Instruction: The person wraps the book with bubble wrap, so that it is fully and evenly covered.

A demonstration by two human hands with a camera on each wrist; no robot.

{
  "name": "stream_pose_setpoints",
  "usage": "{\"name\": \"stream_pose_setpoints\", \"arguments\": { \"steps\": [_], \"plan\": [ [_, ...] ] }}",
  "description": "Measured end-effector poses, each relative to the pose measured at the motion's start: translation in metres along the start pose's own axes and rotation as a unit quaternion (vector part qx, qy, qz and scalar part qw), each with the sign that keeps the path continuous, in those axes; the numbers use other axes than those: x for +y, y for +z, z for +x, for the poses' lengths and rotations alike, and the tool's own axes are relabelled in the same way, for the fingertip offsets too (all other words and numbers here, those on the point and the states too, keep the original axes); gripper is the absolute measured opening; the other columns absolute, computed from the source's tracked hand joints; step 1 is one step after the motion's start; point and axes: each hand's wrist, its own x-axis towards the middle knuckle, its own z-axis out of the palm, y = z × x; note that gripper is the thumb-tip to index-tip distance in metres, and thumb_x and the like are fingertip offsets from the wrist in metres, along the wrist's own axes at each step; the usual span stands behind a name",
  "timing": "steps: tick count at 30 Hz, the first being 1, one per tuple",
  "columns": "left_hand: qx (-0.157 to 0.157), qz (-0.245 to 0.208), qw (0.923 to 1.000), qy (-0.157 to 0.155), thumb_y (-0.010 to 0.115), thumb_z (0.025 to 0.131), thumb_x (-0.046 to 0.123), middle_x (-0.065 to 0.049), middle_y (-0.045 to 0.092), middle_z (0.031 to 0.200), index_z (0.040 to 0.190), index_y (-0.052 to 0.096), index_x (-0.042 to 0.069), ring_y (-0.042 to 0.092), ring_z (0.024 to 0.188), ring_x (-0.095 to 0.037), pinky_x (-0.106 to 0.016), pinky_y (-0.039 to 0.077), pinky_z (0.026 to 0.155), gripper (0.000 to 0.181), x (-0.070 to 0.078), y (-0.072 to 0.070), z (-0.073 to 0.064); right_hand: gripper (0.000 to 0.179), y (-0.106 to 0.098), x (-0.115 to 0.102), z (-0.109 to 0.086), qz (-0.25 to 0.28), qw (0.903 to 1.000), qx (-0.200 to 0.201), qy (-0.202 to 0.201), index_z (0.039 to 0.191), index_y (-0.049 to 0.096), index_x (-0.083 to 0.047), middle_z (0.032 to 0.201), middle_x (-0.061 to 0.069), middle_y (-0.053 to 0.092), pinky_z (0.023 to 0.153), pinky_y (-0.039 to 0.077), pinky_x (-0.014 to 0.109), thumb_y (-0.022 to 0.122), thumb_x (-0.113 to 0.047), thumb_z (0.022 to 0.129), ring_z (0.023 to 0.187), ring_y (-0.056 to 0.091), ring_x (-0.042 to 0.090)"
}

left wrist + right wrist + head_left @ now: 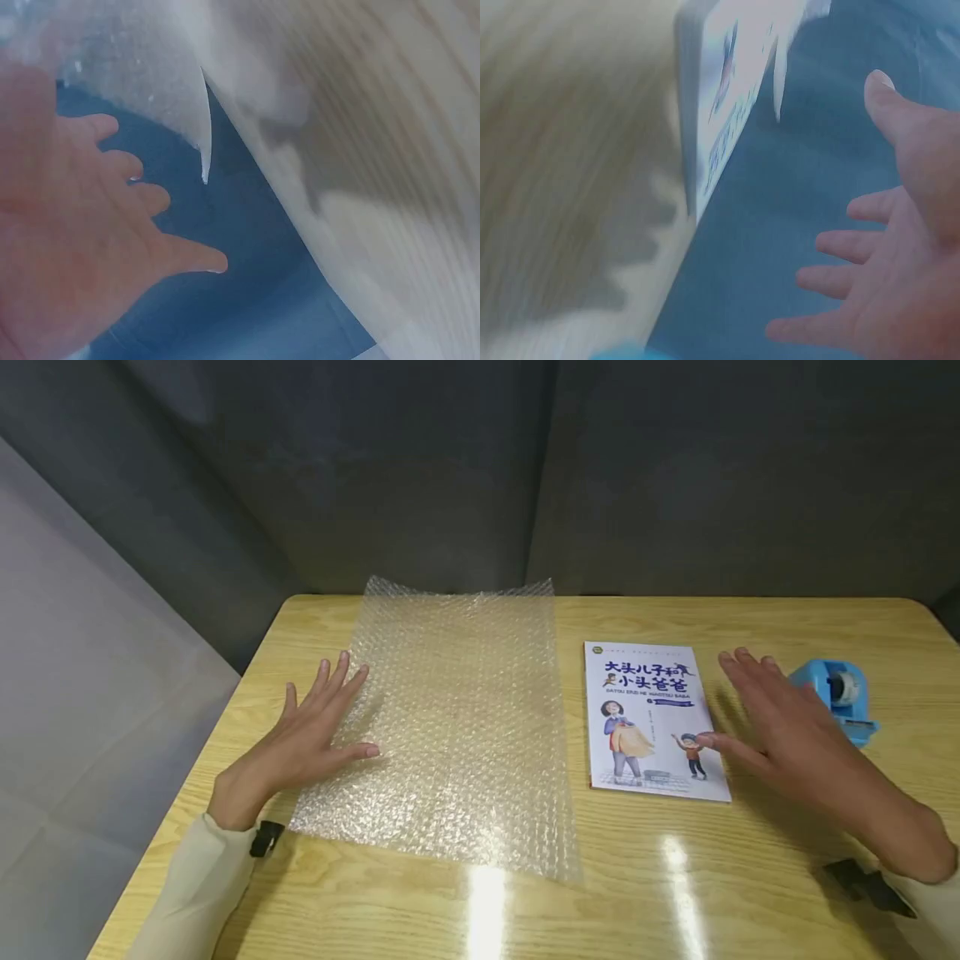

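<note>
Dark curtain point(420, 460) is hung behind the wooden table point(825, 618), on which a clear sheet of bubble wrap point(465, 718) is spread, its two far corners seen projecting past the tabletop's far edge. From the head view, a white picture book point(645, 727) is seen lying face up to the right of the bubble wrap, near it but apart, and a blue tape dispenser point(857, 710) is placed farther to the right of it, beyond the book. The left hand point(311, 735) is held at the left edge of the bubble wrap, fingers spread and nothing gripped; whether the wrap is touched cannot be told. The right hand point(780, 727) is held well to the right of the bubble wrap, also open and gripping nothing, its thumb seen over the book's right edge. From the left wrist, the left hand's fingers are shown extended beside the bubble wrap, one corner of which is narrowed to a point. From the right wrist, the right hand is shown with its fingers apart and straight, clear of the book, past which a pale strip, probably bubble wrap, is seen.
</note>
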Motion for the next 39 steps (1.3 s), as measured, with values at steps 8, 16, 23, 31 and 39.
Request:
{"name": "stream_pose_setpoints", "arguments": {
  "steps": [8,16,23,31,39],
  "plan": [
    [-0.019,0.014,0.9994,0.024,0.063,0.082,0.059,-0.005,-0.011,0.158,0.154,0.005,0.024,-0.013,0.142,-0.029,-0.067,-0.005,0.105,0.098,0.003,-0.012,0.013,0.09,0.024,-0.055,0.008,0.018,0.9947,-0.007,-0.101,0.151,0.021,-0.008,0.153,0.02,0.023,0.108,0.014,0.063,0.069,-0.044,0.084,0.138,0.021,0.041],
    [-0.059,0.006,0.9956,0.073,0.074,0.076,0.05,-0.013,-0.005,0.157,0.154,0.012,0.017,-0.005,0.142,-0.035,-0.062,0.0,0.109,0.105,0.004,-0.016,0.044,0.088,0.053,-0.111,0.019,0.03,0.9759,-0.049,-0.211,0.151,0.02,-0.007,0.155,0.015,0.019,0.112,0.017,0.051,0.06,-0.052,0.087,0.14,0.02,0.034],
    [-0.119,-0.02,0.991,0.058,0.074,0.076,0.05,-0.015,-0.003,0.157,0.153,0.017,0.016,-0.006,0.143,-0.034,-0.055,0.0,0.112,0.101,-0.004,-0.006,0.053,0.09,0.074,-0.129,0.022,0.034,0.9523,-0.138,-0.27,0.151,0.019,-0.004,0.155,0.019,0.017,0.113,0.017,0.047,0.058,-0.055,0.086,0.141,0.018,0.033],
    [-0.157,-0.046,0.9863,0.023,0.072,0.079,0.051,-0.013,0.002,0.158,0.151,0.025,0.016,-0.001,0.144,-0.031,-0.052,0.003,0.113,0.093,-0.008,0.002,0.049,0.084,0.074,-0.124,0.022,0.014,0.9446,-0.173,-0.279,0.147,0.029,-0.002,0.152,0.021,0.024,0.112,0.02,0.047,0.059,-0.051,0.086,0.139,0.024,0.034],
    [-0.164,-0.055,0.9849,0.01,0.07,0.078,0.055,-0.009,0.002,0.159,0.151,0.028,0.019,0.001,0.144,-0.031,-0.054,0.009,0.112,0.091,-0.003,0.007,0.042,0.082,0.066,-0.119,0.02,0.019,0.9412,-0.21,-0.264,0.148,0.03,-0.004,0.153,0.019,0.022,0.111,0.021,0.047,0.061,-0.048,0.086,0.139,0.023,0.035]
  ]
}}
